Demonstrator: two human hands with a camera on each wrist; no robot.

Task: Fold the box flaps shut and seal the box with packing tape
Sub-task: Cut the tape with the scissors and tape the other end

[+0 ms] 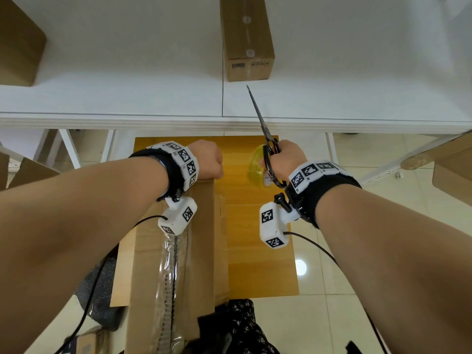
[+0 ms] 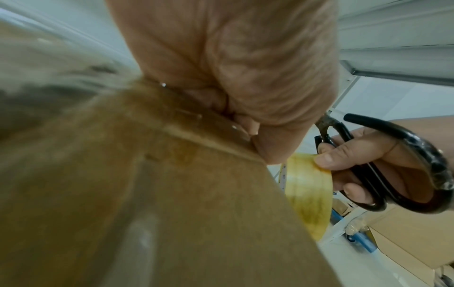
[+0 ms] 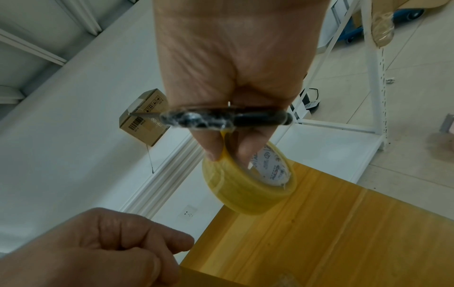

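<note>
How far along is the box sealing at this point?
Done: the box carries a tape strip along its top. In hand: the right hand holds scissors and the yellow tape roll; the left hand grips the box's far edge. Left: whether more taping remains cannot be told.

Matt brown cardboard box (image 1: 178, 251) under glossy clear tape; translucent yellow tape roll (image 3: 248, 186); dull metal scissors (image 1: 263, 123), black handles; smooth wooden board (image 1: 260, 251).

The tape roll (image 3: 248, 186) is translucent yellow with a white printed core, and the scissors (image 1: 268, 139) have black handles (blades grey). The box (image 1: 178, 251) is plain brown cardboard, on an orange-yellow wooden board (image 1: 260, 251).
</note>
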